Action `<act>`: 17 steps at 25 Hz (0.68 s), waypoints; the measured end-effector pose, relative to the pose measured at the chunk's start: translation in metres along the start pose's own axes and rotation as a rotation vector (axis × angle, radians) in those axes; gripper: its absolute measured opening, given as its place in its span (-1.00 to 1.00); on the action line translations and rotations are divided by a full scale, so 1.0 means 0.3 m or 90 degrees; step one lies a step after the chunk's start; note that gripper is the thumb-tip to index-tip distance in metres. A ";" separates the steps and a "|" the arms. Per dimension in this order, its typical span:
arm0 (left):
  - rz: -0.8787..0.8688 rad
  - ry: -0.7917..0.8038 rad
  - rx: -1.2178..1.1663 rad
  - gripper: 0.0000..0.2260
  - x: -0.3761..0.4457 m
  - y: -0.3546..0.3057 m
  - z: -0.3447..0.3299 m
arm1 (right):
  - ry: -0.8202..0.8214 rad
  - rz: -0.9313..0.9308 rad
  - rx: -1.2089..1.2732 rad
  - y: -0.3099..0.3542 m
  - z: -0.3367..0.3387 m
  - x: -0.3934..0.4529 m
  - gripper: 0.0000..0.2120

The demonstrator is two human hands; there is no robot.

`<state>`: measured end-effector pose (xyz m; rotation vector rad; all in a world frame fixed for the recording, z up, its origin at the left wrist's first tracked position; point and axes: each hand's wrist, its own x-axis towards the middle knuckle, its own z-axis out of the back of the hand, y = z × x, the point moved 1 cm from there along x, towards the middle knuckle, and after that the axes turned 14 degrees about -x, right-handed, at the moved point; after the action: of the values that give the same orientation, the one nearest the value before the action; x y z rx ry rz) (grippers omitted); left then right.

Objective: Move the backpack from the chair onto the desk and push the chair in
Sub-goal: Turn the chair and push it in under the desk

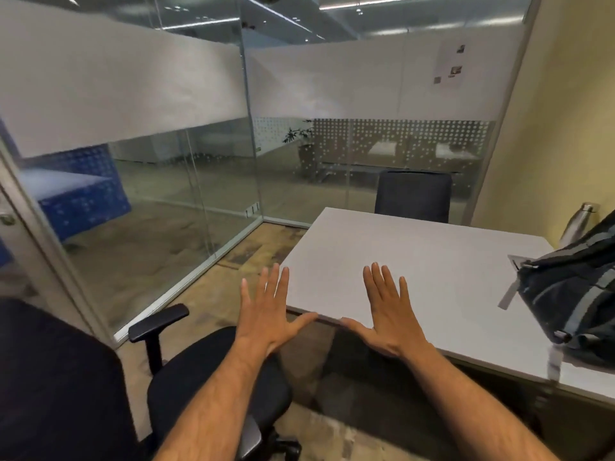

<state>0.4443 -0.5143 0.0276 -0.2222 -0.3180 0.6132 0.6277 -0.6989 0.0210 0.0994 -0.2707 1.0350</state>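
Both hands are held out flat with fingers spread wide and nothing in either of them. Our left hand (269,311) hovers just off the near left corner of the worktop (416,261), over the gap between it and the chair (213,377); our right hand (387,314) is over the worktop's near edge, thumb pointing in toward the left thumb. Can't tell if the right palm actually touches the surface or just floats above it.

The backpack (572,294) is already up on the worktop, at the right end by the near edge. It's dark with grey bands, lying tilted, long axis running from the near edge up and back toward the wall, and the frame cuts off its right side. A grey strap hangs over the near edge. No brand or writing we can read on it.

A steel bottle (577,224) pokes up behind the backpack, mostly hidden. The chair sits to the left of the worktop, not tucked under; its backrest fills the bottom left corner, all dark and hard to make out. A second chair (412,196) stands at the far edge. The papers on the frosted glass wall (449,64) are too blurry to read.
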 end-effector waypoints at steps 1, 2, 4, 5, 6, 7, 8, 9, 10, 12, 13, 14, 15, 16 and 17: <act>0.024 -0.007 0.008 0.01 -0.046 0.044 0.027 | 0.005 0.030 -0.003 0.060 -0.001 0.009 0.08; 0.051 -0.017 0.020 0.00 -0.104 0.094 0.057 | 0.007 0.063 -0.004 0.130 -0.001 0.016 0.08; 0.101 -0.038 0.044 -0.01 -0.215 0.178 0.109 | 0.000 0.116 0.011 0.253 -0.001 0.018 0.08; 0.125 -0.049 0.054 -0.01 -0.278 0.220 0.136 | -0.001 0.143 0.017 0.319 0.001 0.014 0.08; 0.143 -0.059 0.060 0.00 -0.332 0.254 0.160 | 0.002 0.168 0.014 0.375 0.006 0.007 0.08; 0.160 -0.070 0.069 0.01 -0.392 0.292 0.184 | 0.006 0.196 0.012 0.437 0.010 -0.004 0.09; 0.178 -0.084 0.078 0.01 -0.456 0.331 0.210 | 0.006 0.223 0.014 0.503 0.014 -0.016 0.09; 0.194 -0.098 0.083 0.02 -0.508 0.362 0.234 | 0.003 0.241 0.019 0.558 0.014 -0.024 0.09; 0.213 -0.110 0.088 0.03 -0.563 0.397 0.257 | 0.000 0.259 0.029 0.620 0.014 -0.031 0.09; 0.248 -0.127 0.095 0.06 -0.672 0.470 0.308 | 0.000 0.298 0.050 0.752 0.018 -0.042 0.08; 0.265 -0.137 0.093 0.06 -0.726 0.510 0.335 | -0.003 0.319 0.063 0.825 0.020 -0.051 0.08; 0.282 -0.148 0.088 0.06 -0.773 0.550 0.361 | -0.008 0.338 0.075 0.893 0.020 -0.058 0.08; 0.299 -0.156 0.084 0.05 -0.819 0.593 0.388 | -0.015 0.355 0.087 0.963 0.027 -0.064 0.08; 0.314 -0.159 0.083 0.03 -0.861 0.634 0.412 | -0.020 0.372 0.094 1.029 0.036 -0.068 0.09; 0.330 -0.162 0.082 0.01 -0.907 0.680 0.439 | -0.023 0.389 0.100 1.106 0.045 -0.071 0.09</act>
<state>0.0801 -0.4991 0.0281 -0.0998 -0.4684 1.1765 0.3301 -0.5504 0.0131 0.1832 -0.2580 1.6637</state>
